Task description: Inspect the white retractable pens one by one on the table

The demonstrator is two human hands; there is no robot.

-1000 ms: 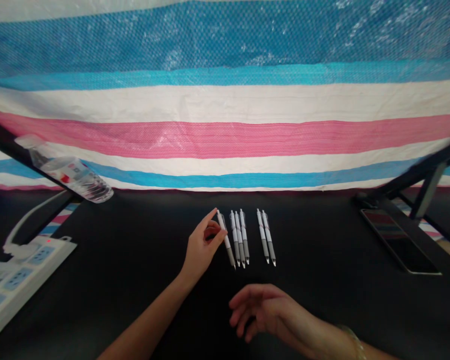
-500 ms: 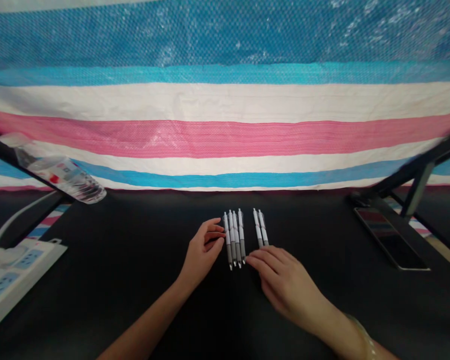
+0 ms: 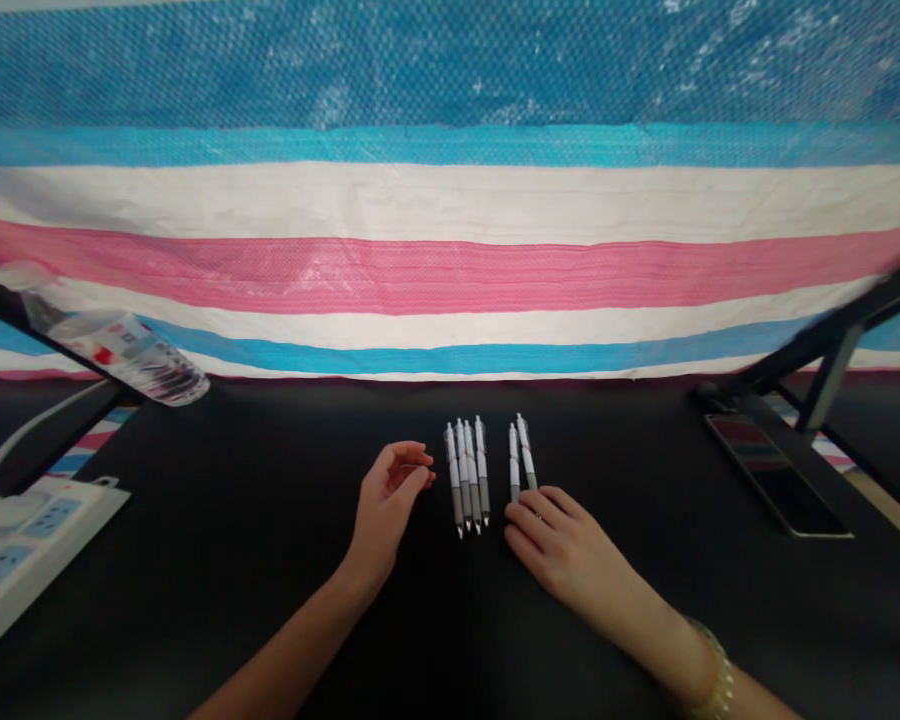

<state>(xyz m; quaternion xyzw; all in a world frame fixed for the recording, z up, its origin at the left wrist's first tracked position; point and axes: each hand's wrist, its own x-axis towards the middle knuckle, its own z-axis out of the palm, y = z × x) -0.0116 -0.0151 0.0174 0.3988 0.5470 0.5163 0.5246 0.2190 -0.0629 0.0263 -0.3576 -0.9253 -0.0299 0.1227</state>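
Several white click pens (image 3: 471, 475) with grey grips lie side by side on the black table (image 3: 270, 520), their tips pointing toward me. My left hand (image 3: 390, 500) is just left of this row, apart from it, fingers loosely curled and nothing held. To the right of the row, two like pens lie together: a left pen (image 3: 514, 462) and a right pen (image 3: 526, 450), which sits a little farther from me. My right hand (image 3: 562, 545) has its fingertips closed over their lower ends, so the tips are hidden. Which of the two it grips more firmly is hard to see.
A phone (image 3: 780, 475) lies at the right, by a black folding support (image 3: 832, 375). On the left are a white power strip (image 3: 37, 540) with a plug and cable, and a tilted water bottle (image 3: 131, 350). A striped sheet (image 3: 450, 275) hangs behind the table.
My left hand has drawn left, away from the row. Under my right hand, the left pen of the pair has slid toward me and the pens' top ends stand farther apart.
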